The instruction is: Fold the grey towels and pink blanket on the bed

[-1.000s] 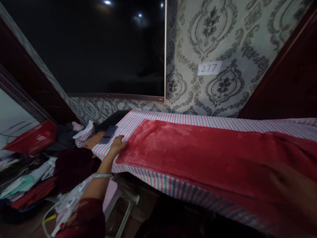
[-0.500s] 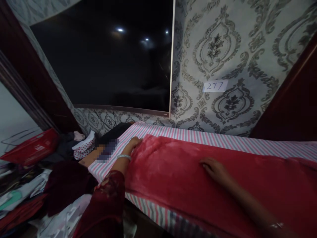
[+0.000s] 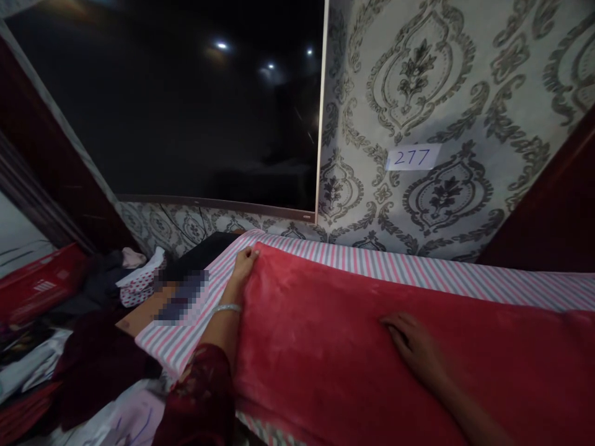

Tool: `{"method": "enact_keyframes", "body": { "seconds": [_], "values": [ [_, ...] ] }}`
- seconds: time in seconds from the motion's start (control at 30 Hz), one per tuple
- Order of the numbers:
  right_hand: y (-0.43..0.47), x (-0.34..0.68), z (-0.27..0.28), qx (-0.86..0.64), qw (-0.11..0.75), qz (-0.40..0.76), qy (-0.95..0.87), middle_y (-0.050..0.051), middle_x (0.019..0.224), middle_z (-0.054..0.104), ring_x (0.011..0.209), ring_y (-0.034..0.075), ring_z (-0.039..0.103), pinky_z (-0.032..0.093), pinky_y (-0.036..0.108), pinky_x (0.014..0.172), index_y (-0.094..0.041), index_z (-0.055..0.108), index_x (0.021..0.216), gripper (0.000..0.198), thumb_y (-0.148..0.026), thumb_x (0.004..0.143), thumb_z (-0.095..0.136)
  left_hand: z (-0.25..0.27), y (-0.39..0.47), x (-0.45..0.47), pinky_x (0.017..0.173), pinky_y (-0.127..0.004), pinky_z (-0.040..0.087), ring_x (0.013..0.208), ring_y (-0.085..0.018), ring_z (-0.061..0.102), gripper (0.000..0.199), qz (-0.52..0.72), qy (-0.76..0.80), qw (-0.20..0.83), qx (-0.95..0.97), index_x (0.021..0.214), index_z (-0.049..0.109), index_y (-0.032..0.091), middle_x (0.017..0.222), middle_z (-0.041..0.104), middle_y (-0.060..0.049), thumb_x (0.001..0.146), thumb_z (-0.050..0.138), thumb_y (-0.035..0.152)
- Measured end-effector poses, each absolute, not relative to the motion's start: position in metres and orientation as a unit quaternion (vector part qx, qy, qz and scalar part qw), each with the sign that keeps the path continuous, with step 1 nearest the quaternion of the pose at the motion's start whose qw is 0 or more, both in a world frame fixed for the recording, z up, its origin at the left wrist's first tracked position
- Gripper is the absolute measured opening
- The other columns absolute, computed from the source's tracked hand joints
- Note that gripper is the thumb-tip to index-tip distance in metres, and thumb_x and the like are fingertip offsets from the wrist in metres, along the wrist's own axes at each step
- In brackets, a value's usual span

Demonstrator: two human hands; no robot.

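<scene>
A red plush blanket [image 3: 316, 328] lies spread over a pink, grey and white striped cloth [image 3: 334, 254]. At the blanket's far left corner, my left hand [image 3: 245, 261] is closed, with fingertips and thumb pinching the edge. My right hand [image 3: 411, 341] rests on the middle of the blanket, palm down, thumb apart from the slightly bent fingers. It grips no fold that I can see. The near edge of the blanket hangs over the striped cloth at the bottom.
A large dark television [image 3: 209, 111] hangs on the patterned wall, beside a paper label [image 3: 413, 157] reading 277. Piled clothes [image 3: 93, 365] and a red basket [image 3: 41, 279] are at left. A brown board [image 3: 139, 308] and a black surface [image 3: 199, 257] lie beside the striped cloth.
My left hand has moved up to the blanket's far corner, and that end of the blanket now lies straighter and smoother. My right hand stays on the blanket. The view has shifted slightly.
</scene>
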State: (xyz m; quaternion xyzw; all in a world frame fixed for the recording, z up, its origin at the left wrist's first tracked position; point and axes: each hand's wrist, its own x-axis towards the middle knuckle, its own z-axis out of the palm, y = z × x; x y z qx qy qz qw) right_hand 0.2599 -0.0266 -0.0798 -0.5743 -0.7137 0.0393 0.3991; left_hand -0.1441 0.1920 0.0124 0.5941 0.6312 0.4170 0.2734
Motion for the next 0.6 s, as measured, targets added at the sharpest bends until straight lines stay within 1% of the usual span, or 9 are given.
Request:
{"method": "enact_keyframes", "body": {
  "seconds": [0.07,0.17,0.23,0.3,0.4,0.5,0.53,0.6],
  "values": [
    [-0.027,0.260,-0.079,-0.576,0.398,0.043,-0.713,0.010,0.098,0.072,0.091,0.027,0.068,0.056,0.044,0.083,-0.024,0.073,0.096,0.033,-0.037,0.093,0.042,0.009,0.192,-0.145,0.067,-0.023,0.042,0.079,-0.016,0.057,0.016,0.405,0.649,0.225,0.603,0.076,0.056,0.019,0.074,0.060,-0.001,0.088,0.049,0.028],
    [-0.028,0.262,-0.080,-0.583,0.393,0.046,-0.709,0.010,0.102,0.071,0.096,0.028,0.067,0.056,0.046,0.086,-0.024,0.072,0.099,0.033,-0.038,0.092,0.043,0.001,0.192,-0.140,0.069,-0.025,0.040,0.083,-0.020,0.058,0.011,0.355,0.679,0.189,0.615,0.072,0.058,0.020,0.073,0.062,-0.003,0.083,0.055,0.022],
    [-0.028,0.264,-0.082,-0.584,0.390,0.048,-0.710,0.010,0.103,0.071,0.097,0.028,0.067,0.055,0.047,0.087,-0.025,0.072,0.098,0.034,-0.040,0.092,0.043,-0.004,0.191,-0.135,0.072,-0.027,0.041,0.087,-0.022,0.060,0.009,0.323,0.694,0.175,0.619,0.076,0.061,0.020,0.078,0.065,-0.005,0.084,0.056,0.022],
    [-0.029,0.265,-0.085,-0.585,0.389,0.046,-0.710,0.010,0.102,0.072,0.096,0.029,0.067,0.055,0.048,0.086,-0.025,0.072,0.095,0.034,-0.042,0.091,0.042,-0.006,0.187,-0.132,0.076,-0.028,0.041,0.093,-0.023,0.061,0.011,0.302,0.704,0.162,0.622,0.084,0.064,0.021,0.088,0.069,-0.007,0.087,0.054,0.023],
    [-0.028,0.270,-0.087,-0.579,0.388,0.051,-0.715,0.010,0.101,0.073,0.094,0.030,0.068,0.056,0.048,0.084,-0.026,0.071,0.096,0.035,-0.045,0.091,0.041,-0.006,0.181,-0.132,0.080,-0.028,0.043,0.098,-0.022,0.063,0.019,0.281,0.714,0.153,0.623,0.103,0.065,0.020,0.103,0.071,-0.009,0.091,0.052,0.026],
    [-0.022,0.289,-0.084,-0.582,0.378,0.029,-0.719,0.011,0.105,0.072,0.097,0.032,0.068,0.055,0.050,0.086,-0.027,0.069,0.102,0.036,-0.047,0.090,0.042,-0.006,0.176,-0.135,0.081,-0.027,0.044,0.099,-0.021,0.065,0.039,0.266,0.722,0.150,0.621,0.128,0.056,0.017,0.110,0.071,-0.011,0.093,0.051,0.032],
    [-0.018,0.299,-0.081,-0.590,0.369,0.007,-0.718,0.012,0.107,0.072,0.099,0.033,0.067,0.054,0.051,0.087,-0.027,0.069,0.103,0.037,-0.047,0.090,0.042,-0.006,0.174,-0.136,0.082,-0.028,0.045,0.101,-0.021,0.065,0.044,0.260,0.725,0.148,0.620,0.132,0.053,0.015,0.112,0.071,-0.013,0.093,0.052,0.034],
    [-0.008,0.326,-0.076,-0.614,0.328,-0.051,-0.716,0.014,0.107,0.072,0.099,0.033,0.067,0.054,0.048,0.087,-0.027,0.071,0.103,0.037,-0.047,0.089,0.043,-0.006,0.172,-0.138,0.083,-0.030,0.045,0.108,-0.026,0.064,0.047,0.240,0.736,0.145,0.615,0.129,0.057,0.013,0.116,0.070,-0.017,0.092,0.053,0.041]
  ]
}}
